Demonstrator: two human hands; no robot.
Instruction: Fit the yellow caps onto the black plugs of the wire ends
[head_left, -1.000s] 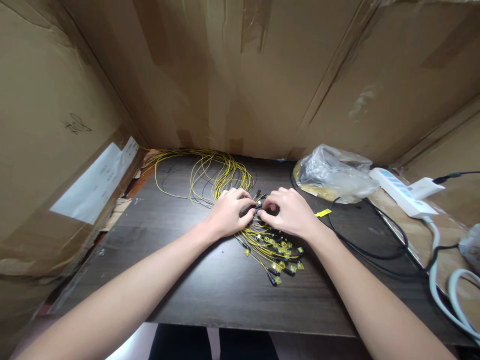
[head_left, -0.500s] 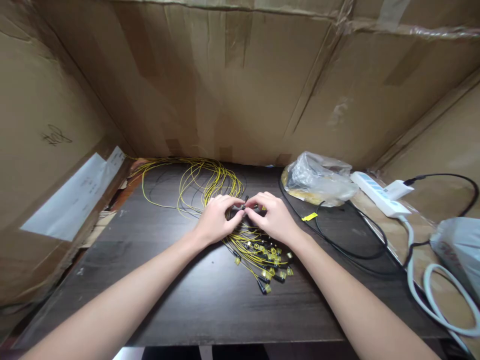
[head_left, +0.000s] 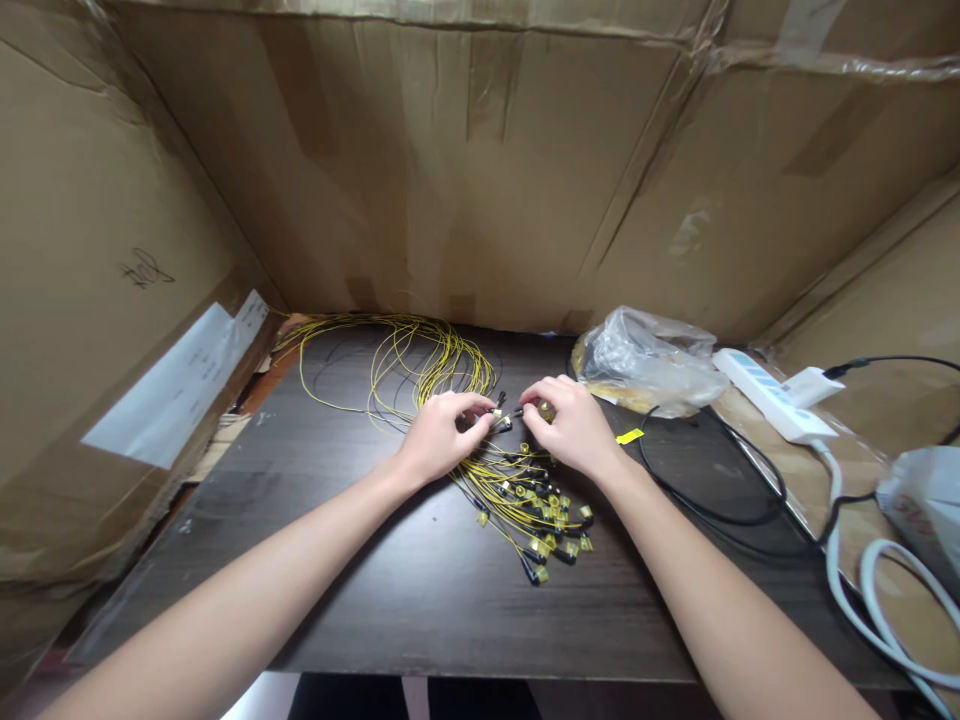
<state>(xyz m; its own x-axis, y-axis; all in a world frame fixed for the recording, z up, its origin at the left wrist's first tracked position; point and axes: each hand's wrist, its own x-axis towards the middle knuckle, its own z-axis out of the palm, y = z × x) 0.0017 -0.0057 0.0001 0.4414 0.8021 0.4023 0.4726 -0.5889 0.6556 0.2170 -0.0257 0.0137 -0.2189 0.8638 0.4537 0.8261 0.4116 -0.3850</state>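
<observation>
A bundle of thin yellow cables [head_left: 420, 365] loops across the dark wooden table [head_left: 375, 590], and its ends carry small black connectors with yellow caps [head_left: 551, 515] fanned out near the middle. My left hand [head_left: 442, 435] rests on the bundle with its fingers pinched round a black connector end [head_left: 497, 413]. My right hand [head_left: 574, 425] sits just to the right, fingers curled and pinched on another connector tip beside it. The two hands are a few centimetres apart.
Cardboard walls [head_left: 480, 170] enclose the table at the back and both sides. A clear plastic bag [head_left: 652, 365] lies at the back right, with a white power strip [head_left: 772, 395], a black cord [head_left: 720, 500], white cables [head_left: 862, 590] and a grey bag [head_left: 926, 500] further right.
My hands have drawn slightly apart, the right one moving to the right. The view has shifted a little.
</observation>
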